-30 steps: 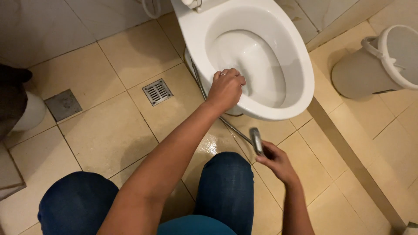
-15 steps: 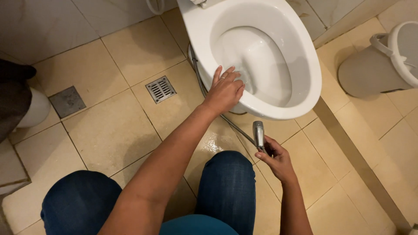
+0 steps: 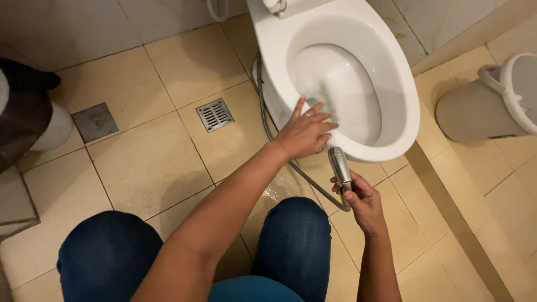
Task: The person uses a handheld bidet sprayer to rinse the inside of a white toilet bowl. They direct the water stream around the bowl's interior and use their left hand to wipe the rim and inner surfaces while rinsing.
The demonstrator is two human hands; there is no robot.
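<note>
knees in dark blue jeans (image 3: 293,246) at the bottom, person crouching on beige glazed floor tiles (image 3: 140,162), wet patch just ahead of the right knee. right hand (image 3: 363,204) fingers wrapped around a chrome bidet sprayer (image 3: 339,170), slim metal cylinder, shiny; long axis runs near-to-far, head end pointing up and away toward the toilet rim, tip right under the front lip. grey flexible hose (image 3: 268,126) runs from the sprayer base, curving left along the floor and up beside the bowl's base. left hand (image 3: 305,133) open, fingers spread, palm down resting on the front-left rim of the white ceramic toilet bowl (image 3: 403,100), smooth oval, seat up or off, cannot tell. square metal floor drain (image 3: 215,114) with slats left of the bowl, darker flat square plate (image 3: 95,121) farther left. grey plastic bin (image 3: 486,106) with white rim at right, well apart.
</note>
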